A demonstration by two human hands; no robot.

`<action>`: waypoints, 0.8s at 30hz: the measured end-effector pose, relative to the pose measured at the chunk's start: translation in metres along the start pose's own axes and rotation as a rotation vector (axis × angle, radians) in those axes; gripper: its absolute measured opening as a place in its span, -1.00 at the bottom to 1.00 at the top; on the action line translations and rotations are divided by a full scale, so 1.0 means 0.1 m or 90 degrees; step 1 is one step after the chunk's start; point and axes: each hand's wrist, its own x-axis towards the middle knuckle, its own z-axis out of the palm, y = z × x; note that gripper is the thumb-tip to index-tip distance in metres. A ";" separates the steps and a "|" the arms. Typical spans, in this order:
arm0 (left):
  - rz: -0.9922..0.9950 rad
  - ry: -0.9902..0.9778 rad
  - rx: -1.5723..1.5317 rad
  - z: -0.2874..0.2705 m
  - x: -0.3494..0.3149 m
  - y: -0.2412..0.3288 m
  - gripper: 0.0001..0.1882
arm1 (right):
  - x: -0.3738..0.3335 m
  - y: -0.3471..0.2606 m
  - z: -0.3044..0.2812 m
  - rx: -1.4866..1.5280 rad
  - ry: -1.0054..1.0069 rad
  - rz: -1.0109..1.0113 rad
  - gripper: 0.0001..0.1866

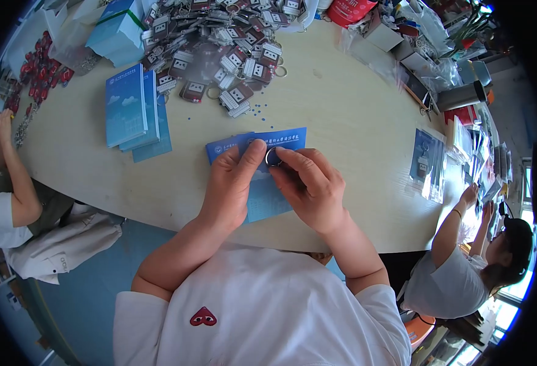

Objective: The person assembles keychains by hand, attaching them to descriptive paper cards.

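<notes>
In front of my chest my two hands meet over blue printed cards. My left hand is closed, its thumb pressed on the card near the top edge. A metal key ring lies against the card between the thumbs, pinched by the closed fingers of my right hand. My fingers partly cover the cards, so how the ring meets the card cannot be made out. Beyond my hands is a heap of keychains with brown and white cartoon tags. Tiny blue dots lie scattered between the heap and the cards.
Stacked blue cards stand left of the heap, with a banded stack behind. Bagged keychain cards lie at the right edge, near scissors and a dark cup. Co-workers sit at left and right.
</notes>
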 end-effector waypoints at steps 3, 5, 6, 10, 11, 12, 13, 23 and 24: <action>0.046 -0.007 0.010 0.01 0.02 -0.03 -0.80 | 0.05 -0.05 -0.05 0.016 -0.017 0.045 -0.72; 0.053 0.022 0.011 0.08 0.02 -0.01 -0.80 | 0.04 -0.07 -0.06 0.021 -0.044 0.085 -0.74; 0.061 0.051 0.014 0.10 0.02 0.00 -0.79 | 0.03 -0.09 -0.05 0.014 -0.035 0.096 -0.75; 0.077 0.069 0.028 0.08 0.06 -0.02 -0.80 | -0.02 -0.06 -0.01 -0.062 0.010 0.033 -0.77; 0.081 0.069 0.013 0.09 0.06 -0.01 -0.80 | -0.04 -0.06 0.01 -0.061 0.010 0.031 -0.77; 0.085 0.067 -0.003 0.11 0.07 0.00 -0.79 | -0.06 -0.05 0.02 -0.071 0.014 0.000 -0.78; 0.086 0.066 -0.002 0.11 0.08 0.00 -0.79 | -0.07 -0.05 0.03 -0.082 0.017 -0.031 -0.80; 0.231 0.047 0.143 0.04 0.08 -0.04 -0.76 | -0.07 0.08 0.02 0.098 0.080 0.116 -0.74; 0.218 0.049 0.143 0.06 0.08 -0.05 -0.77 | -0.07 0.10 0.05 0.089 0.090 0.116 -0.74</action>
